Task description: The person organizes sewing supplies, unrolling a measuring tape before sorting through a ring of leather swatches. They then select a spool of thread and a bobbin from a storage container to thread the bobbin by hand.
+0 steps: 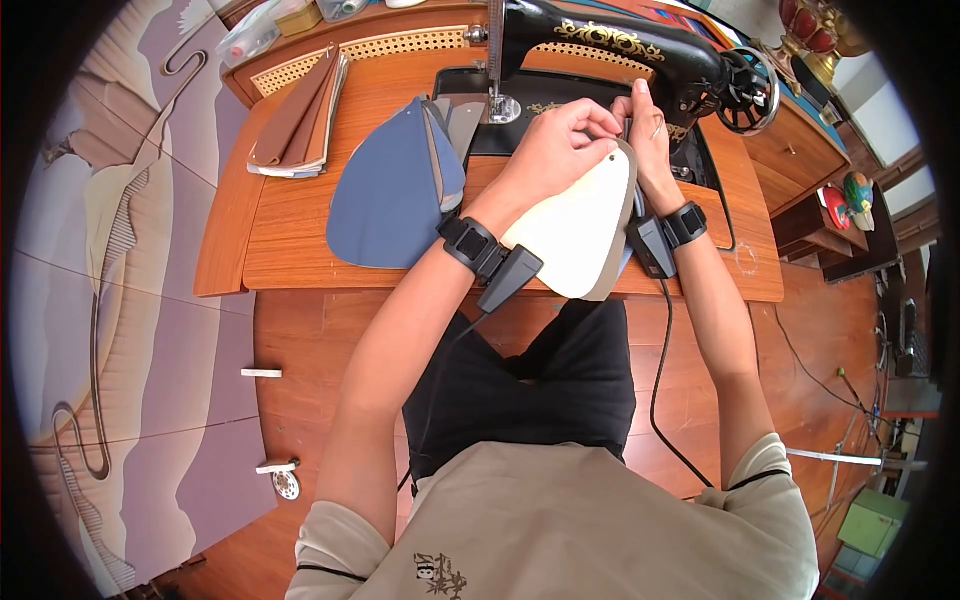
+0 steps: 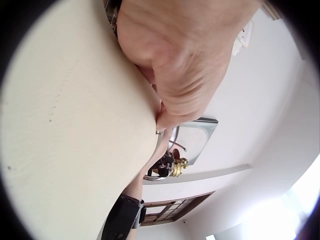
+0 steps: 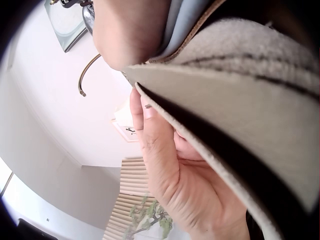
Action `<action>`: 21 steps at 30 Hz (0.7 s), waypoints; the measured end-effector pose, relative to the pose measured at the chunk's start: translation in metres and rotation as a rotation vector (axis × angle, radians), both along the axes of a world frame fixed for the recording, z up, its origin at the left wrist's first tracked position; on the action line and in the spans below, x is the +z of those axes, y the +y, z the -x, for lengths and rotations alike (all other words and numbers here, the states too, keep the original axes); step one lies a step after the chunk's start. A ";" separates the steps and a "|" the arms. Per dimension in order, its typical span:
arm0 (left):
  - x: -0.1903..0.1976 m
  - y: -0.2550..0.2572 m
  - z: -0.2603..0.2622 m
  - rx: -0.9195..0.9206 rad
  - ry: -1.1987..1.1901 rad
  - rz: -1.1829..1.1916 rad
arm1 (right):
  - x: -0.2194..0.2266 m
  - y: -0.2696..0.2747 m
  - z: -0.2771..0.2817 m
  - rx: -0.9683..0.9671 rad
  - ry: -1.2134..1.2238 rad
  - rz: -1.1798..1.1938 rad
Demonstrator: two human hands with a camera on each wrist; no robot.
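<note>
My left hand (image 1: 567, 145) pinches the top edge of a cream leather swatch (image 1: 572, 235), a rounded teardrop leaf with a small hole near its narrow end. In the right wrist view my left hand (image 3: 180, 180) has its thumb at the tip of this leaf, and a dark gap separates it from the leaves behind. My right hand (image 1: 648, 140) grips the narrow end of the bundle from the other side, index finger pointing up. Behind the cream leaf shows a grey-brown swatch (image 1: 615, 250), with blue and fuzzy-backed layers in the right wrist view.
A black sewing machine (image 1: 610, 40) stands at the back of the wooden table (image 1: 285, 225). Blue swatches (image 1: 385, 190) lie fanned out left of the hands, and a brown swatch bundle (image 1: 295, 120) lies further left. Cables (image 1: 665, 390) hang from both wrist cameras.
</note>
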State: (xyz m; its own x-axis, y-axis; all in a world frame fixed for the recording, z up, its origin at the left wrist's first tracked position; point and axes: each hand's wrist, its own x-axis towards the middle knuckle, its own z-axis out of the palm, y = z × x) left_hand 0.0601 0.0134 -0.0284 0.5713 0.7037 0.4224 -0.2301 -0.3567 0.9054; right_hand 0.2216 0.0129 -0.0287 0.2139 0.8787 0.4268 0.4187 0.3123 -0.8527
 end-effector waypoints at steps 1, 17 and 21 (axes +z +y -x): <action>0.000 0.001 0.000 0.028 -0.013 -0.024 | 0.000 0.001 0.000 0.010 0.024 0.003; -0.001 0.002 0.003 0.038 0.046 -0.351 | 0.007 -0.003 0.005 0.278 0.548 0.221; 0.003 -0.002 0.003 0.082 0.032 -0.359 | 0.011 -0.009 0.010 0.368 0.661 0.211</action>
